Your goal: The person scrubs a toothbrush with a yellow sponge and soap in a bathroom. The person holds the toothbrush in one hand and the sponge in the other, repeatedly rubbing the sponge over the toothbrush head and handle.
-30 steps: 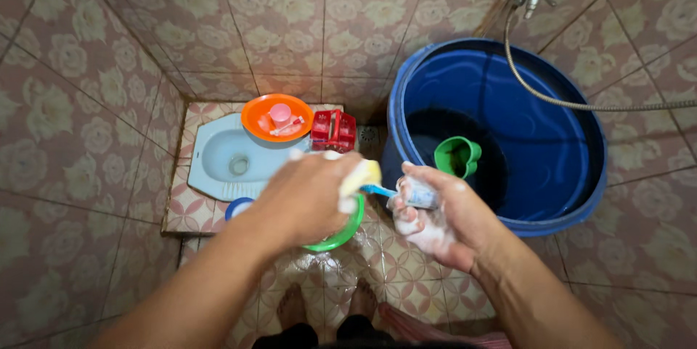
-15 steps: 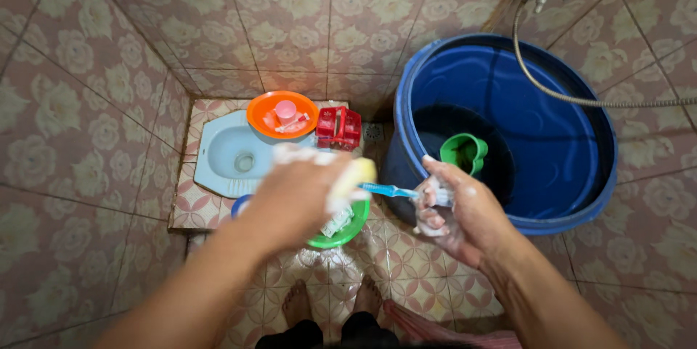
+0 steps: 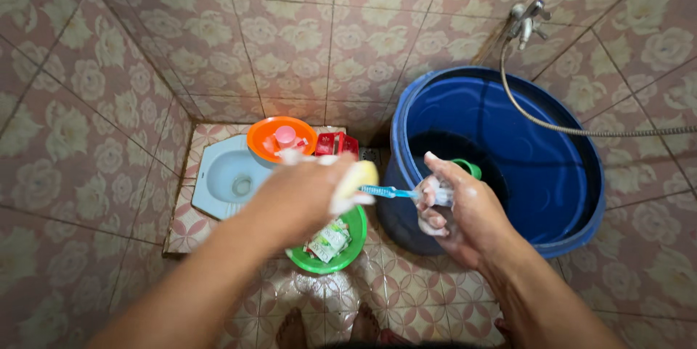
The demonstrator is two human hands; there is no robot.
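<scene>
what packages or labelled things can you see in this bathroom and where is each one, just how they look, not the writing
Sachets: small flat packets, white and green with some red, lying in the green bowl on the floor below the left hand.
Red pack: boxy and bright red, on the raised tiled step beside the orange bowl, against the wall.
No signs or screens in view.

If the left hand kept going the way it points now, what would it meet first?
The left hand, holding a pale yellow soapy bar, points right. First in line is the blue plastic toothbrush, then the soapy right hand gripping it. Depth is unclear, but they look level and nearly touching.
</scene>
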